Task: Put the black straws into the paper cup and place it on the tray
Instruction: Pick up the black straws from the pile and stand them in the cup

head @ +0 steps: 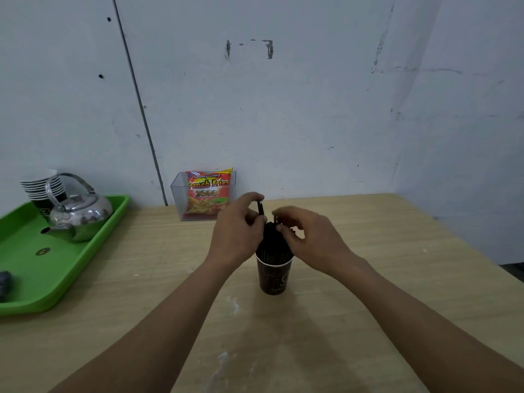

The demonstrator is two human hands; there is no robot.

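Below the scuffed grey wall (283,109), a sideways tug could spill everything across the pale, dust-smeared wooden table (368,279), short of the green tray (71,265) at nine o'clock: nothing steadies the base. The left hand (238,236) pinches one raised straw (260,207), the right hand (309,236) the black straws (272,236) bunched in the paper cup (273,276) near six o'clock.

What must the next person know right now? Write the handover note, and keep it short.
The left hand pinches one raised straw among the black straws; the right hand curls its fingers on their tops.
The paper cup stands upright on the table with the bundle inside.
The tray lies to the left, apart from it, bearing a kettle and stacked cups.
Done: straws nearly all in.
Left: seat the raised straw, move cup onto tray.
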